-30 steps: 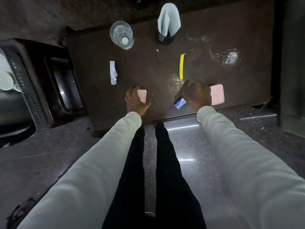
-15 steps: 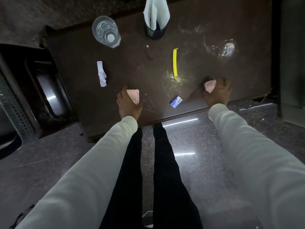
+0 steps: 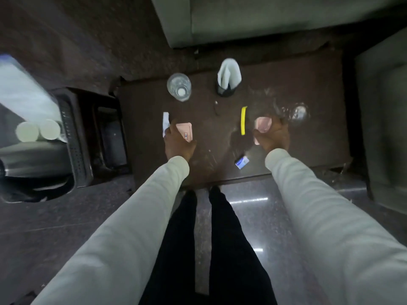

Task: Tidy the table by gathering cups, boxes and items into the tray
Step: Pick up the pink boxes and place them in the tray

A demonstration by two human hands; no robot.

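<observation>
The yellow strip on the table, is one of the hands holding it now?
No. The yellow strip lies free on the table, while the left hand and right hand each hold a pink box.

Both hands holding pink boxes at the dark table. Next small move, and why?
Probably carry both to the dark tray left of the table. The left hand grips a flat pink box, the right hand a second pink box; neither is in the tray yet.
</observation>
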